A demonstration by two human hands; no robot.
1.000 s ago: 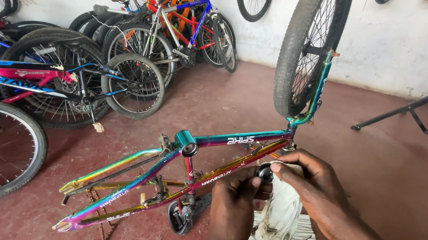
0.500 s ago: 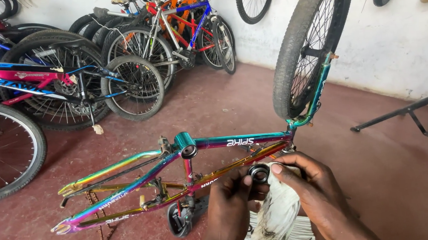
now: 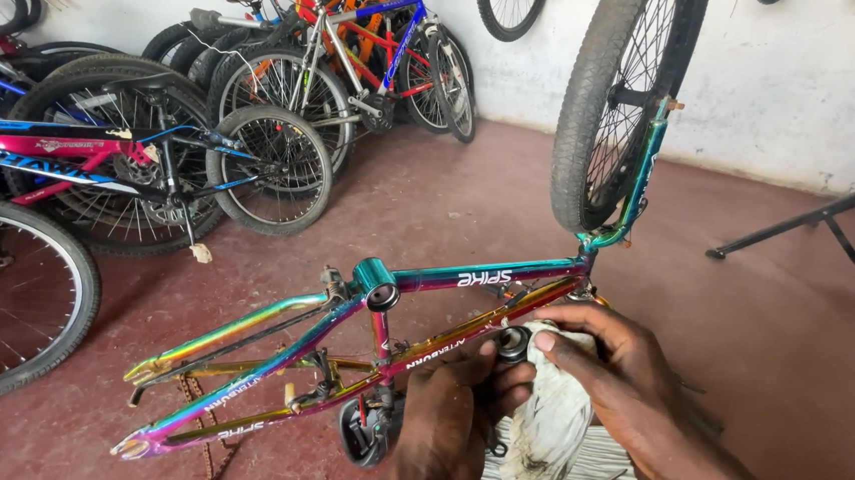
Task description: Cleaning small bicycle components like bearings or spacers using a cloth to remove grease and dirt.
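Both hands are cleaning a small round dark metal bearing part (image 3: 512, 343), held near the down tube of the upturned rainbow-coloured bicycle frame (image 3: 353, 320). The left hand (image 3: 455, 418) pinches the part in its fingers, and the right hand (image 3: 607, 368) grasps a dirty white rag (image 3: 551, 422) against it. In my judgement the next move needs the part turned slowly, so the rag reaches every side.

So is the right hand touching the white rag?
Touching. The head view shows the right hand with its fingers laid over the top of the white rag, no gap between them, beside the small round metal part.
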